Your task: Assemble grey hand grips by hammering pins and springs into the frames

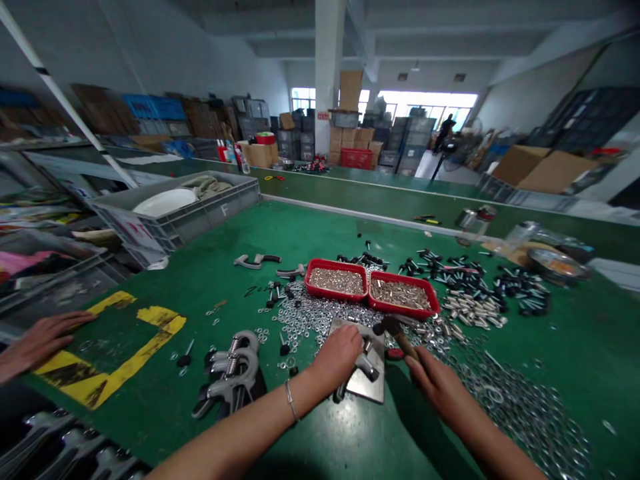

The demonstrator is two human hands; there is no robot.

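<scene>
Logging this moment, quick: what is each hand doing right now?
Left hand: closed, pressing a grey metal clamp part onto the square steel plate.
Right hand: shut on the wooden-handled hammer.

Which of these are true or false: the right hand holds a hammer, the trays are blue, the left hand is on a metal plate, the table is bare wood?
1. The right hand holds a hammer. True.
2. The two trays are blue. False: they are red and hold small metal parts.
3. The left hand rests on a metal plate. True.
4. The table is bare wood. False: it is green, with washers strewn on it.
</scene>
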